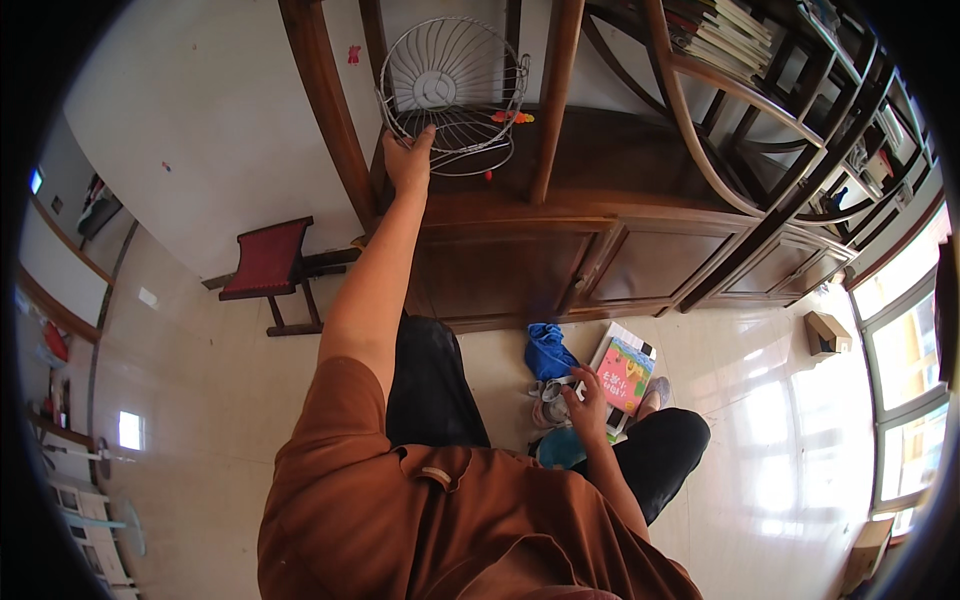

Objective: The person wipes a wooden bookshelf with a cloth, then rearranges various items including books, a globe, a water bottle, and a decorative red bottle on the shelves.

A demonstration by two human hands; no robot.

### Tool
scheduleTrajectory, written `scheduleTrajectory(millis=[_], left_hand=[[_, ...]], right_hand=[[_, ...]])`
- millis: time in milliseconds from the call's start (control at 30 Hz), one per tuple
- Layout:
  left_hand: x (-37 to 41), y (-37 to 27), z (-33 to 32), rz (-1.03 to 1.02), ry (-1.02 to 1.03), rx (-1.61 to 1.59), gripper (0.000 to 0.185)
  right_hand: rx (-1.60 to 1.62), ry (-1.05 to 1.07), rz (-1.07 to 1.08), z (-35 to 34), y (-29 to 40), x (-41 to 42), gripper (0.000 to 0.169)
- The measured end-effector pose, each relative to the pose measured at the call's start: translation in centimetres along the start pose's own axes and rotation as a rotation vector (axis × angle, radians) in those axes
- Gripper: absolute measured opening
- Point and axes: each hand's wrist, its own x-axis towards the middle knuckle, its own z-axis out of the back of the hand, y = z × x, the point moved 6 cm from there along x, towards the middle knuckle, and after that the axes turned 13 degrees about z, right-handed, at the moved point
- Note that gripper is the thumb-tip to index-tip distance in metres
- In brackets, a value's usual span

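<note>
My left hand (409,161) is stretched far out and grips the lower rim of a silver wire basket (435,86). The basket is tilted with its open side towards me, above the dark wooden shelf top (630,154) of a cabinet. A looped wire handle hangs below its rim. My right hand (589,405) is low near my knee, fingers apart and apparently holding nothing. Close to it lie a bunched blue cloth (550,351), a pink picture book (624,375) and a roundish clear or grey object (553,390) that I cannot identify.
A folding stool with a red seat (264,259) stands left of the cabinet (510,270). Wooden uprights (559,97) frame the shelf. Books (727,37) are stacked at the upper right. An open cardboard box (825,334) sits on the floor near the windows. Orange decorations (513,118) are beside the basket.
</note>
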Motion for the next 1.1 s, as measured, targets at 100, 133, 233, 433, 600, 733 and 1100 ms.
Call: scheduleTrajectory(millis=[100,133,233,433,600,733,1100], left_hand=[[-1.4,-0.8,1.0,-0.076,-0.057,0.11,0.074],[-2.4,-0.7,1.8,-0.126,-0.212,0.211,0.077],[-8.9,-4.1,0.7,-0.35,-0.349,0.31,0.076],[-11.8,-6.4,-5.0,-0.618,0.081,0.692,0.054],[-11.1,-6.5,-7.0,-0.591,0.125,0.867,0.062],[-11.3,-6.0,-7.0,-0.757,0.068,0.969,0.067],[-8.6,-2.8,-6.2,-0.479,0.265,1.117,0.066]], right_hand=[[0.015,-0.011,-0.014,0.0,0.0,-0.2,0.043],[0.023,-0.015,-0.012,-0.2,0.0,-0.2,0.043],[0.006,-0.031,-0.041,-0.1,-0.6,-0.7,0.043],[-0.056,0.026,-0.028,-0.2,-0.4,-0.7,0.044],[-0.082,0.024,-0.037,-0.1,-0.7,-1.0,0.044],[-0.03,0.025,-0.081,-0.5,-1.7,-1.4,0.044],[0.018,0.066,-0.11,-1.0,-1.9,-1.2,0.044]])
